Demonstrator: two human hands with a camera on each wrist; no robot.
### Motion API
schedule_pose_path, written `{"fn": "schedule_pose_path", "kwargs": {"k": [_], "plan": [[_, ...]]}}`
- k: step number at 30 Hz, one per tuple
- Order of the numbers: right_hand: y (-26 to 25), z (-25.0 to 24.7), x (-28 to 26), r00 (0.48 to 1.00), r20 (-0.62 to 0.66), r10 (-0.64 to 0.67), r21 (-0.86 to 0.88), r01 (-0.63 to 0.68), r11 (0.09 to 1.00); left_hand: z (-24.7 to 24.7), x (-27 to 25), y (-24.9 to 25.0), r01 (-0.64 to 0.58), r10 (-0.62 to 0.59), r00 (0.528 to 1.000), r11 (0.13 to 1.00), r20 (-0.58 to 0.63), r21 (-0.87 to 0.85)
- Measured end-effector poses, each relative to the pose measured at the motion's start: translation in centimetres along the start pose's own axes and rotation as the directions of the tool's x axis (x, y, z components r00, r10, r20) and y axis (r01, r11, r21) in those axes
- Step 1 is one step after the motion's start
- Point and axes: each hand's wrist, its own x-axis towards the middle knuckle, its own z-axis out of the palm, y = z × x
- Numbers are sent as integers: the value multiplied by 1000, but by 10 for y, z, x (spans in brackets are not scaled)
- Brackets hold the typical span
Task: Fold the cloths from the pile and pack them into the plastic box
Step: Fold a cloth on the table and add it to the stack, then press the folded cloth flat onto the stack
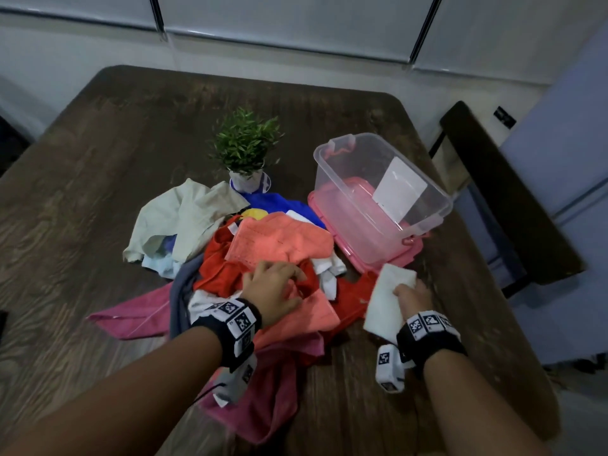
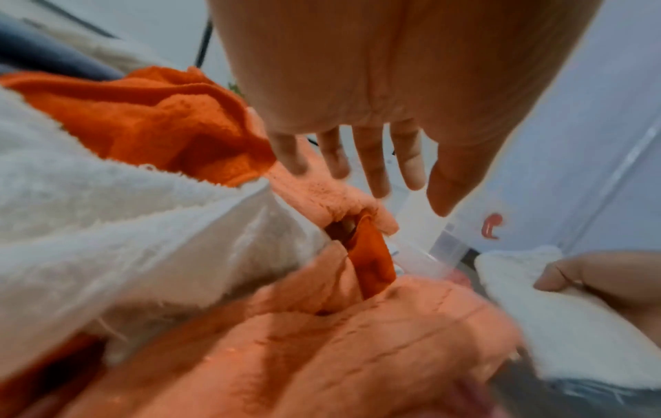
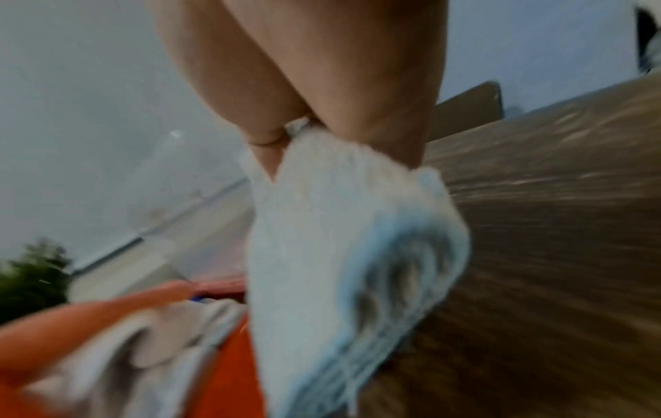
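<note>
A pile of cloths (image 1: pixel 250 258) lies in the middle of the table: salmon, red, pink, beige, blue and white pieces. My left hand (image 1: pixel 273 291) hovers over the salmon cloth (image 2: pixel 357 353) with fingers (image 2: pixel 372 164) straight and spread. My right hand (image 1: pixel 413 296) grips a folded white cloth (image 1: pixel 388 301) just right of the pile, in front of the box; the right wrist view shows this white cloth (image 3: pixel 339 240) pinched between thumb and fingers. The clear plastic box (image 1: pixel 378 189) stands behind it on its pink lid (image 1: pixel 388 258), with nothing visible inside.
A small potted plant (image 1: pixel 245 149) stands behind the pile. A dark chair (image 1: pixel 513 199) sits at the table's right edge. Bare wooden table (image 1: pixel 98 159) stretches left and behind. A white label (image 1: pixel 399 189) is on the box wall.
</note>
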Motion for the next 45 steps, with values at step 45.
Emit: {"fn": "schedule_pose_path", "kwargs": {"k": [45], "plan": [[23,84,-25,834,269,-482,-715,508,479,-2,7,-48,-9,-41,993,906,110,423]]}}
